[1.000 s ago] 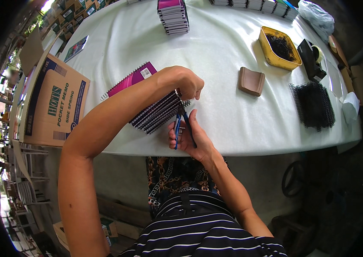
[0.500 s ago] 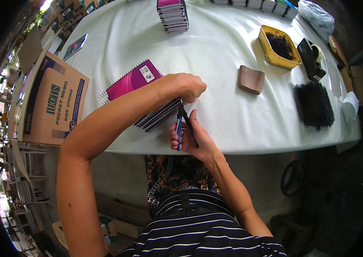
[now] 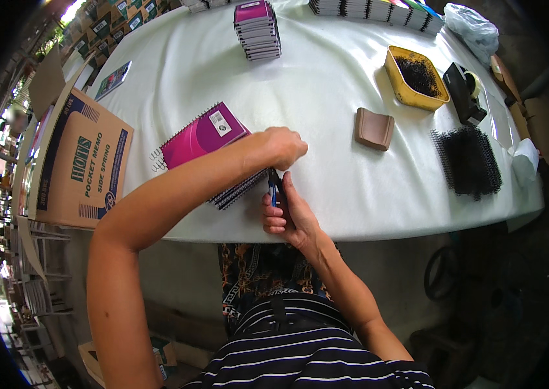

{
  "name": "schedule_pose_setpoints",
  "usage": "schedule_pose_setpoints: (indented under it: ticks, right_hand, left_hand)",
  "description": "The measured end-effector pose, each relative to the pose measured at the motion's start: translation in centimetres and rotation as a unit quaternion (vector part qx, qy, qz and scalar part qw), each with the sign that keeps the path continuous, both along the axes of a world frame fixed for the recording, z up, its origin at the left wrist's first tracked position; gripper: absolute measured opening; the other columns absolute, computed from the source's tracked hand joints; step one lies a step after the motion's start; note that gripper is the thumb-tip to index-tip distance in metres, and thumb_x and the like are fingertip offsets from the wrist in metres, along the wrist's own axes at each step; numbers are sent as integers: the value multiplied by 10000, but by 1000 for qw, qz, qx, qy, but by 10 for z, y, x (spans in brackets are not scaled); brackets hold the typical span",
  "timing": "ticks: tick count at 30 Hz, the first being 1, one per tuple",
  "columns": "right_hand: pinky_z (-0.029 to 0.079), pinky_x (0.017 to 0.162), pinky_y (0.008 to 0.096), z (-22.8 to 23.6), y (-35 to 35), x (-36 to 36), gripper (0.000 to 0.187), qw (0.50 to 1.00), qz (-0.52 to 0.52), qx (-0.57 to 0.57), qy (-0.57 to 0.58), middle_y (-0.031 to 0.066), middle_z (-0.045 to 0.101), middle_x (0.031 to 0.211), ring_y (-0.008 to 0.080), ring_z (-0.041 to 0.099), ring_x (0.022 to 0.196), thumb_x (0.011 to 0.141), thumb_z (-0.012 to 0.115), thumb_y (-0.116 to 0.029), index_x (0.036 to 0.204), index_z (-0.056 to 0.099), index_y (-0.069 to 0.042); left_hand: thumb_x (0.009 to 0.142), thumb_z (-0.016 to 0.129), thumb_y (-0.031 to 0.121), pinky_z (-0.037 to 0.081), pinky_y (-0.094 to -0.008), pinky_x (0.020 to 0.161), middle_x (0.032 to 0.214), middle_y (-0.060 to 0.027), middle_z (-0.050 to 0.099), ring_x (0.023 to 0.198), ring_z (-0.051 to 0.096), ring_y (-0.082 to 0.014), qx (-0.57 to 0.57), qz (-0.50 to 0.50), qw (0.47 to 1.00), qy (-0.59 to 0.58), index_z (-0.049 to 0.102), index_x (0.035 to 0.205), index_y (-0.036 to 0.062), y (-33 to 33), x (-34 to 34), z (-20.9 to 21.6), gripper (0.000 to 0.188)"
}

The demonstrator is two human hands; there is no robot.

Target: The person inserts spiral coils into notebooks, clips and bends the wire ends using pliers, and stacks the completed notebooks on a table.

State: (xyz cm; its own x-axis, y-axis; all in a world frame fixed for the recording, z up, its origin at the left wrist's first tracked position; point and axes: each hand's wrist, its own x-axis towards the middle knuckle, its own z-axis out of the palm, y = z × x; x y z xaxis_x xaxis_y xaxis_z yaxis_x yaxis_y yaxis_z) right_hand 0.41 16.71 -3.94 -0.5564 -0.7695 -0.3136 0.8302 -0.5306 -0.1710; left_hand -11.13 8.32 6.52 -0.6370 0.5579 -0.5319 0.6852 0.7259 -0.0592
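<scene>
My left arm reaches across a pile of purple spiral notebooks, hiding part of them. My left hand is closed at the pile's right end, its fingers curled down; whatever is in them is hidden. Just below it, my right hand grips a pair of pliers with blue and black handles. The jaws point up at the end of the black spiral bindings, beneath my left hand. Whether the jaws bite on a wire end cannot be made out.
A cardboard box stands at the left. Farther back is a notebook stack. To the right lie a brown curved block, a yellow tub of black bits, a tape dispenser and a heap of black coils.
The pliers' handles, spread apart before, are now squeezed together in my right hand. My left hand stays at the notebooks' end. The whole view has shifted slightly.
</scene>
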Motion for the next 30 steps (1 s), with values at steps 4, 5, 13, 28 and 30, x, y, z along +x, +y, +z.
schedule_pose_setpoints:
  ticks: [4,5,13,28,30]
  right_hand:
    - [416,555,307,10,0,9,748,997,0,70,24,34,479,680,162,437,566,902,347,-740,906,573,-27]
    - [457,589,326,14,-1,11,766,994,-8,106,30,52,518,710,180,489,599,900,344,-742,935,587,-16]
    - [540,763,433,0,3,3,834,997,9,69,24,141,627,860,279,632,795,895,323,-748,1030,582,33]
    - [441,617,338,-26,3,2,753,995,37,-91,5,67,527,757,190,489,662,881,387,-748,941,580,-23]
    - [474,651,357,9,-6,11,773,992,-9,127,-9,77,546,783,202,519,692,879,374,-754,963,586,-15]
  left_hand:
    - [766,640,27,559,-397,822,1175,-154,652,1059,654,-309,-49,12,999,-18,705,1042,56,6,5,6,285]
    - [762,639,20,558,-399,823,1177,-157,650,1059,653,-312,-49,17,998,-20,705,1040,55,6,4,6,289]
    - [680,643,-20,552,-432,787,1035,-222,656,970,660,-375,24,18,1000,-6,675,931,-14,-3,0,-3,253]
    - [785,681,74,568,-398,818,1190,-126,653,1055,662,-299,-34,18,999,8,723,1016,74,3,10,-4,235]
    - [733,695,43,568,-412,790,1104,-173,663,999,671,-333,0,18,1000,13,707,961,30,-5,9,-10,228]
